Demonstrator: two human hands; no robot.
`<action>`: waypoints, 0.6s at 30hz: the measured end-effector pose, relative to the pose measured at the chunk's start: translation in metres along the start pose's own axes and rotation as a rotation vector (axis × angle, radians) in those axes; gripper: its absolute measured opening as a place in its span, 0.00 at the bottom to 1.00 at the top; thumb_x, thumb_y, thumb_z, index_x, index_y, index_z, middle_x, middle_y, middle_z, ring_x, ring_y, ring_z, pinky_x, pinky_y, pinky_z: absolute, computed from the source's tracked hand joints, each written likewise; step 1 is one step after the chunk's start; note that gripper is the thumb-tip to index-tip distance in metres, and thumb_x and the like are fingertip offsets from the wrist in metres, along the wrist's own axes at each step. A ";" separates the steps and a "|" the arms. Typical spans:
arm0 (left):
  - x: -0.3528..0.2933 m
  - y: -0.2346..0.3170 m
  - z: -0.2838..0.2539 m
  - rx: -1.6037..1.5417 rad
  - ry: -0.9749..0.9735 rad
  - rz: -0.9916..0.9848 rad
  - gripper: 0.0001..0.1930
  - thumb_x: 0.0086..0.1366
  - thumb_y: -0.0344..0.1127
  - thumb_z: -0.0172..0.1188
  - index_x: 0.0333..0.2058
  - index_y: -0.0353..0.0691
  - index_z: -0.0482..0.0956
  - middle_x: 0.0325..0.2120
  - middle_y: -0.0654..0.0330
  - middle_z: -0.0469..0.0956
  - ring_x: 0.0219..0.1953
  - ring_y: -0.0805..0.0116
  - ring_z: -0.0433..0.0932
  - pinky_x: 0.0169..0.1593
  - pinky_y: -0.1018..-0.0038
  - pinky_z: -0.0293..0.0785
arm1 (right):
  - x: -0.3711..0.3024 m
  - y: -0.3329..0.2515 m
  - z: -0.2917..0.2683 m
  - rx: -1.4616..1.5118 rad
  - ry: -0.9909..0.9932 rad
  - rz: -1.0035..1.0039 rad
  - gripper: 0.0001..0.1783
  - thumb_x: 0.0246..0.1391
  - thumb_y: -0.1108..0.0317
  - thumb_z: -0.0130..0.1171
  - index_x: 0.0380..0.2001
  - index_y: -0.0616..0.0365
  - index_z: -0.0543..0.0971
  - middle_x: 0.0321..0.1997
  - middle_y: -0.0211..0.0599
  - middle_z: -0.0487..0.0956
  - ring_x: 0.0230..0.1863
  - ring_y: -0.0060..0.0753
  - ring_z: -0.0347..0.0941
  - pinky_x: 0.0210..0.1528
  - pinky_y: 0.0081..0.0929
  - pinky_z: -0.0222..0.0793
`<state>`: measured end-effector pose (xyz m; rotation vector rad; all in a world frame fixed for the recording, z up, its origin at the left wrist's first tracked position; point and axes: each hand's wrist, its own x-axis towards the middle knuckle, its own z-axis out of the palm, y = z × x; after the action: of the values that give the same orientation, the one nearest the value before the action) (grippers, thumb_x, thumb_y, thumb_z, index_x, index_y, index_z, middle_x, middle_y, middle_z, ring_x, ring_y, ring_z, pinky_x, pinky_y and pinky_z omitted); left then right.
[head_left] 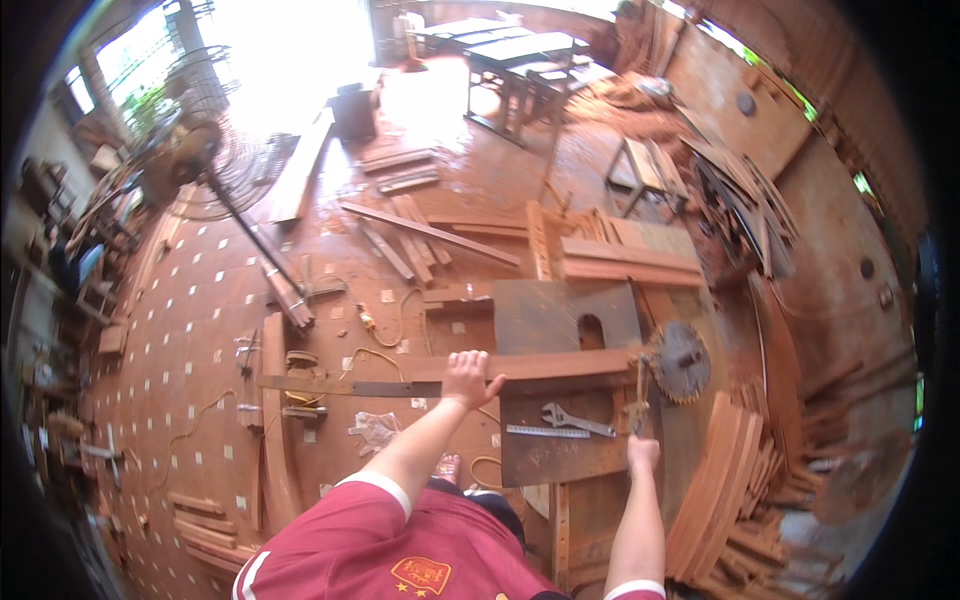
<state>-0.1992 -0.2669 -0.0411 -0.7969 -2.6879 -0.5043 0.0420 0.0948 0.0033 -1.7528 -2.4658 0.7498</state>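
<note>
A long reddish wooden board (560, 366) lies across the metal saw table (530, 313), with a dark straight bar (345, 386) along its near edge. My left hand (467, 380) rests on top of the board, thumb stretched out to the right. My right hand (643, 456) is closed around the lower end of a clamp (638, 400) at the board's right end. Just right of the clamp stands a round toothed saw blade (680, 362). An adjustable wrench (578, 420) and a steel ruler (547, 432) lie on the table's near part.
Stacked reddish planks (718, 465) lie to the right of the table, with more timber (630, 262) beyond it. A standing fan (185, 155) is at the far left. Yellow cord (380, 355) and a crumpled cloth (376, 430) lie on the floor.
</note>
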 end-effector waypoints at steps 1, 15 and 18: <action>0.000 0.001 -0.003 -0.016 -0.014 0.005 0.33 0.65 0.65 0.60 0.50 0.38 0.77 0.43 0.52 0.78 0.50 0.53 0.76 0.58 0.56 0.66 | -0.003 -0.002 -0.002 0.010 0.010 -0.002 0.22 0.49 0.57 0.64 0.32 0.72 0.85 0.37 0.69 0.84 0.46 0.65 0.84 0.49 0.51 0.75; -0.030 0.019 -0.011 0.040 -0.013 0.004 0.33 0.66 0.64 0.59 0.51 0.36 0.77 0.45 0.53 0.78 0.51 0.54 0.76 0.59 0.57 0.66 | -0.007 0.041 0.001 0.036 -0.014 0.042 0.20 0.51 0.58 0.63 0.31 0.70 0.86 0.39 0.67 0.84 0.47 0.62 0.84 0.51 0.52 0.75; -0.037 0.026 -0.011 0.029 0.000 0.036 0.33 0.66 0.64 0.59 0.51 0.36 0.77 0.45 0.53 0.78 0.51 0.54 0.76 0.60 0.57 0.66 | -0.012 0.051 0.001 0.044 -0.004 0.038 0.20 0.51 0.58 0.63 0.30 0.70 0.85 0.38 0.66 0.84 0.46 0.62 0.84 0.50 0.52 0.75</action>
<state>-0.1524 -0.2679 -0.0389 -0.8352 -2.6695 -0.4556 0.0915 0.0969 -0.0148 -1.7896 -2.4052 0.8046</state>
